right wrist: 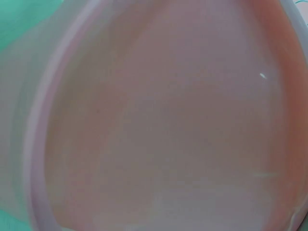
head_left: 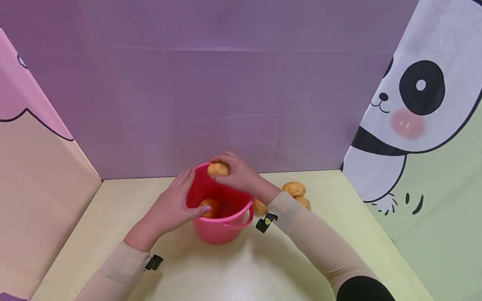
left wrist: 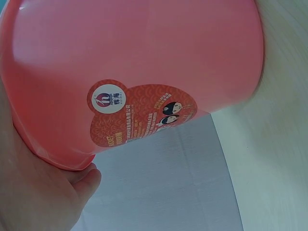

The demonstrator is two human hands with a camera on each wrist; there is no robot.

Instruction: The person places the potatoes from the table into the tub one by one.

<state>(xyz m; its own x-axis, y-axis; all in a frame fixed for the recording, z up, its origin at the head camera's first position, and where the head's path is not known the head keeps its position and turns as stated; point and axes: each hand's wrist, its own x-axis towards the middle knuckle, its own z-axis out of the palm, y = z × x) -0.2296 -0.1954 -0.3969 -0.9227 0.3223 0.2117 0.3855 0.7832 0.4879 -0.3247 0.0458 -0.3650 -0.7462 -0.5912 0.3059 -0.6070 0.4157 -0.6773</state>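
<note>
A pink bucket (head_left: 216,232) stands on the table, a red printed label (left wrist: 144,115) on its side in the left wrist view. My left hand (head_left: 174,205) holds the bucket's left rim, the thumb reaching over the front edge. Inside the bucket lies a round potato (head_left: 212,205), tinted orange and partly behind the left thumb. With thumb and fingers, my right hand (head_left: 241,175) grips another potato (head_left: 218,169) over the bucket's far right rim. The right wrist view is filled by a blurred pink bucket wall (right wrist: 168,120).
Several more potatoes (head_left: 293,189) lie on the table (head_left: 286,267) right of the bucket, partly behind my right forearm. The bucket's handle (head_left: 239,225) hangs at its front right. A purple backdrop (head_left: 226,83) rises behind the table, with a panda print (head_left: 421,133) on the right.
</note>
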